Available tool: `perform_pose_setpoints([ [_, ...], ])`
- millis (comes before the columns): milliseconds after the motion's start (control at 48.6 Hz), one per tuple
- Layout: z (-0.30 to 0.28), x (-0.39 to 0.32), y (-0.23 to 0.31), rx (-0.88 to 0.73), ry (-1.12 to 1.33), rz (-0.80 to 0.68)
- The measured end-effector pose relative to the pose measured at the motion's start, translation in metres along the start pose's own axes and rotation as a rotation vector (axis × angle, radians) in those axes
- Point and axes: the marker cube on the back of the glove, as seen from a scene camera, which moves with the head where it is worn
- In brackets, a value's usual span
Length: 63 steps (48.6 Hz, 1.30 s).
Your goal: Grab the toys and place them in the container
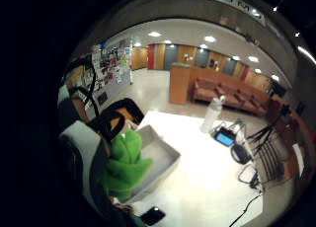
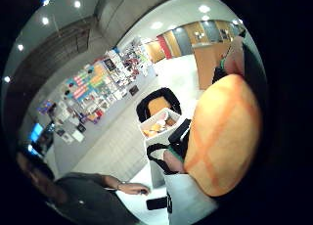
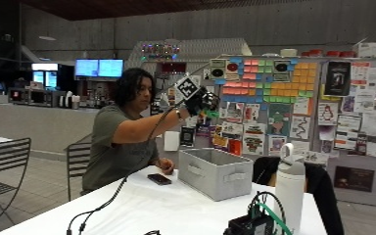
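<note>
Toy: a soft plush toy (image 2: 225,137) with a rounded orange body crossed by darker orange lines and a bright green leafy tuft (image 1: 123,163) is being held up in the air, high above the grey fabric container (image 3: 215,172); in the outside view only a speck of green is showing at the glove.
Toy look: the orange part is filling much of the thumb-side palm view, smooth and bulging; the green part is showing as floppy felt-like leaves in the little-finger-side view.
Right hand: the black-gloved right hand (image 3: 198,102) is being raised at about head height, forearm angled upward over the table.
Fingers: they are curling round the plush toy and holding it against the palm.
Container: the grey rectangular bin with side handles is sitting on the white table (image 3: 162,205), open top facing up; the thumb-side view is showing some orange and pale items inside it.
Left hand: the bare left hand (image 3: 164,166) is resting on the table beside the container.
Phone: a black phone (image 3: 158,179) is lying flat on the table, just beside the bare hand.
Bottle: a tall white bottle (image 3: 290,188) is standing upright near the table's far end, apart from the container.
</note>
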Motion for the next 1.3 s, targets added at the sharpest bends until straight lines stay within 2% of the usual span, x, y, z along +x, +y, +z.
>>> perform_pose_setpoints([
  [82,0.027,0.023,-0.008,-0.052,0.108,-0.068],
  [206,0.045,0.019,-0.018,-0.104,-0.129,0.170],
  [309,0.057,0.024,-0.016,-0.206,-0.265,0.235],
  [679,0.047,0.018,0.017,-0.346,-0.163,0.164],
  [823,0.019,0.000,0.067,-0.434,-0.194,0.065],
  [946,-0.004,-0.013,0.129,-0.504,-0.179,-0.021],
  [1029,-0.015,-0.011,0.177,-0.532,-0.051,-0.089],
  [1090,-0.027,-0.017,0.216,-0.550,-0.075,-0.122],
  [1173,-0.035,-0.015,0.255,-0.564,-0.024,-0.097],
  [1296,-0.052,-0.023,0.297,-0.597,-0.145,-0.009],
])
